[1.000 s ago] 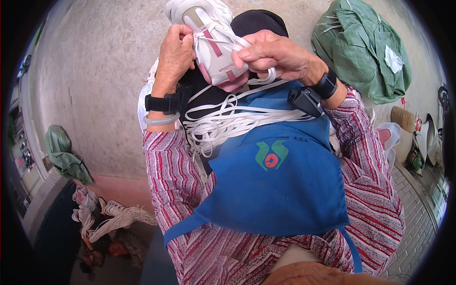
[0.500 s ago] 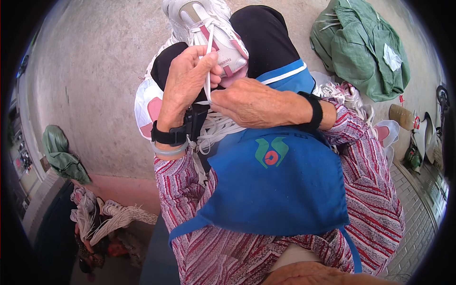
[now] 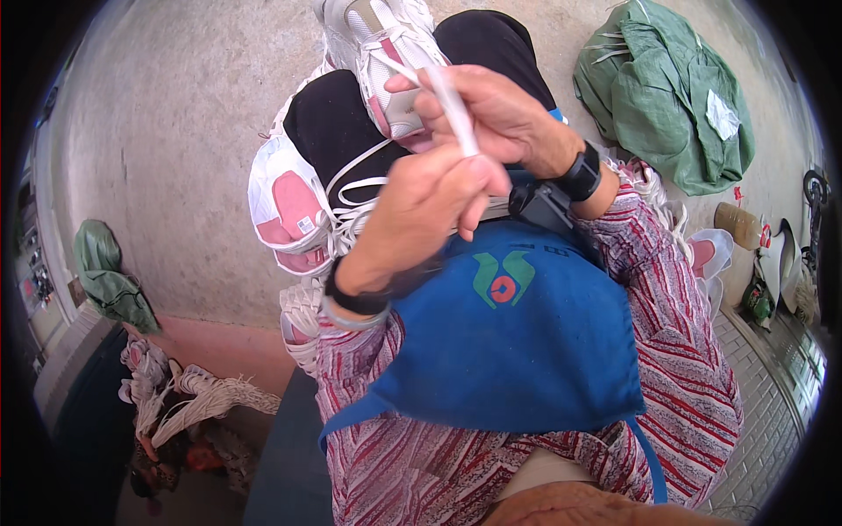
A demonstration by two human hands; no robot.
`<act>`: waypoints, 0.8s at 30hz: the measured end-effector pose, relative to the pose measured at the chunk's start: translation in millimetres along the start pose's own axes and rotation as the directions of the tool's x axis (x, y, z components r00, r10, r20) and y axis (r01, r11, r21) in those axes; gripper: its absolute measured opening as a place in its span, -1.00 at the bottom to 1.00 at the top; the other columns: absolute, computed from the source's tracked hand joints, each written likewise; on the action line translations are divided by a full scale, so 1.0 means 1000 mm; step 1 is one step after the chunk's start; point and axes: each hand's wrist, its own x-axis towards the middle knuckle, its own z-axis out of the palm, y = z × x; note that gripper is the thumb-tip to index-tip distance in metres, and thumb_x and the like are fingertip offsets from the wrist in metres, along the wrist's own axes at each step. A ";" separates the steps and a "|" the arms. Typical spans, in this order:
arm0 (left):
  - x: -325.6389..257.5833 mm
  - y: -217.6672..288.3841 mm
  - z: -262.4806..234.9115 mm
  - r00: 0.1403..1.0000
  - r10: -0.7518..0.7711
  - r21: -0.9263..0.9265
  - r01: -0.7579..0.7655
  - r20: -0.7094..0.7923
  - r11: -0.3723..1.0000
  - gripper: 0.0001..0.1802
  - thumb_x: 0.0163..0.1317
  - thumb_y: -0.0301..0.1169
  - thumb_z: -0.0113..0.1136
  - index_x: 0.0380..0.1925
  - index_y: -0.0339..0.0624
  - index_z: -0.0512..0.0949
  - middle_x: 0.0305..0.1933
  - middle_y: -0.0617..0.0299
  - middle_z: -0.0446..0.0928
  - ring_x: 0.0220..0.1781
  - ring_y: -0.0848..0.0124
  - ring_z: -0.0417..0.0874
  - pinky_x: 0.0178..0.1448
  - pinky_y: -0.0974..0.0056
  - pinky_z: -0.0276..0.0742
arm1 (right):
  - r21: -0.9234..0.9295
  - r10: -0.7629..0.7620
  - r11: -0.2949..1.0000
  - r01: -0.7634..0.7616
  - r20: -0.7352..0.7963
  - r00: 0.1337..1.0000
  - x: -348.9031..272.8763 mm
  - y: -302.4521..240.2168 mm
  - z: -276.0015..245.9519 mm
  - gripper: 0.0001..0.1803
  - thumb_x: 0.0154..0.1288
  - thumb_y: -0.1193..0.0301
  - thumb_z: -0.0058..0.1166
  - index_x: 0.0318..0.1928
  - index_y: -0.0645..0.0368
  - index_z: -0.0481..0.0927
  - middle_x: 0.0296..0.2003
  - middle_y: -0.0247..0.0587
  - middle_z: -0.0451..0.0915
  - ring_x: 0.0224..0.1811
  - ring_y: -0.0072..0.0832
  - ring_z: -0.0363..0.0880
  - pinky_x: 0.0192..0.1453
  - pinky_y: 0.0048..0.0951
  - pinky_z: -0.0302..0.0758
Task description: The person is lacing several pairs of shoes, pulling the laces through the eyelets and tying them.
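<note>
The white lace (image 3: 454, 105) runs up and away from the left hand (image 3: 421, 219), pinched also by the right hand (image 3: 491, 118), toward the sneaker (image 3: 386, 61) on the lap's far edge.

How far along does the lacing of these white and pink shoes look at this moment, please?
Not finished. The upper shoe on the knee shows some lace crossed. Both hands, left hand and right hand, pinch a white lace pulled up. A second shoe rests against the thigh, its laces hanging loose.
</note>
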 end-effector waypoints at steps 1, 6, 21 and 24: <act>-0.011 -0.004 -0.014 0.987 0.154 0.121 -0.148 -0.038 0.981 -0.68 0.53 -0.32 -0.09 -0.25 -0.31 0.57 -0.49 0.30 0.48 -0.46 0.50 0.51 -0.31 0.43 0.46 | 0.047 -0.050 0.998 0.044 0.139 0.989 -0.001 -0.004 -0.006 -0.69 0.51 0.32 0.00 0.04 0.33 0.54 -0.52 -0.43 0.45 -0.61 -0.71 0.32 -0.54 -0.61 0.32; -0.122 -0.019 -0.133 0.791 0.318 -0.373 -0.547 -0.522 0.749 -0.73 0.45 -0.37 0.01 -0.24 -0.38 0.58 0.15 -0.24 0.46 0.30 0.04 0.43 0.52 -0.14 0.15 | -0.450 -0.171 0.889 0.080 -0.165 0.971 -0.009 -0.057 -0.077 -0.74 0.47 0.32 0.06 -0.03 0.25 0.61 -0.59 -0.46 0.35 -0.68 -0.68 0.28 -0.65 -0.56 0.19; -0.464 -0.057 -0.273 -0.362 0.084 0.366 -0.848 -0.928 0.384 -0.73 0.46 -0.12 -0.09 -0.29 0.14 0.58 -0.16 0.31 0.60 0.37 -0.05 0.36 0.33 -0.78 -0.26 | -0.392 -0.489 0.864 0.317 -0.501 0.714 0.006 -0.120 -0.238 -0.76 0.34 0.41 0.20 -0.46 0.07 0.44 -0.73 -0.45 0.21 -0.76 -0.62 0.12 -0.71 -0.51 0.07; -0.463 -0.044 -0.262 -0.495 0.028 0.467 -0.798 -0.869 0.380 -0.52 0.50 0.07 -0.24 -0.27 0.04 0.57 -0.16 0.27 0.60 0.21 -0.03 0.45 0.33 -0.76 -0.22 | -0.968 -0.756 0.246 -0.054 -0.227 0.614 -0.002 -0.120 -0.217 -0.83 0.31 0.36 0.17 -0.36 0.21 0.59 -0.67 -0.19 0.44 -0.63 -0.39 0.42 -0.50 -0.33 0.39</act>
